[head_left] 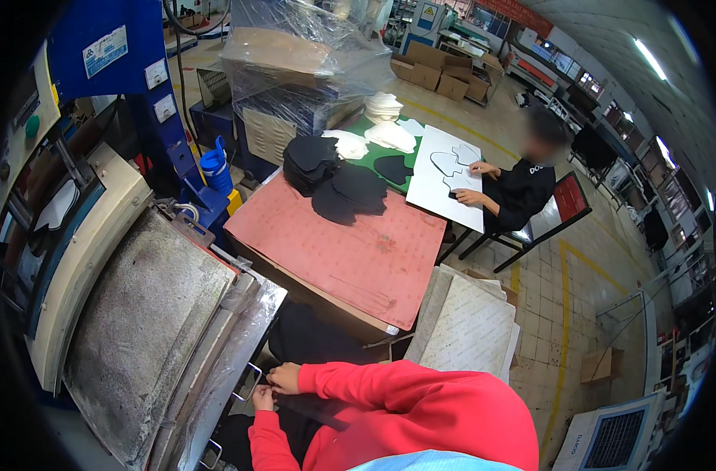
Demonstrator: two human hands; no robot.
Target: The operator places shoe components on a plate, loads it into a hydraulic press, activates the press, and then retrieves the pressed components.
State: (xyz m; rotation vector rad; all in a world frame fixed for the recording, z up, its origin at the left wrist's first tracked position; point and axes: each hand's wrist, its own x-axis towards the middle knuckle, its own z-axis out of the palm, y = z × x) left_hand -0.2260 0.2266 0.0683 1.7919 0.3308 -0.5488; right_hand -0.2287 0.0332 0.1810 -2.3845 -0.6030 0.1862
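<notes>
My left hand (263, 399) and my right hand (285, 378) are close together, low in front of me, by a bent metal handle (248, 383) on the edge of a press. The fingers of both are curled in. What they pinch, if anything, is too small to make out. Dark material (307, 341) lies below and beyond them. To the left of my hands rises the press's worn grey plate (150, 314), tilted, with a shiny metal edge (236, 345).
Ahead stands a red-topped table (334, 251) bearing stacked black cut pieces (311, 161). White pieces (391, 136) lie beyond. A seated person (523, 184) works at a white board (444, 180). Stacked sheets (468, 322) stand right of the table; a blue machine frame (157, 141) is left.
</notes>
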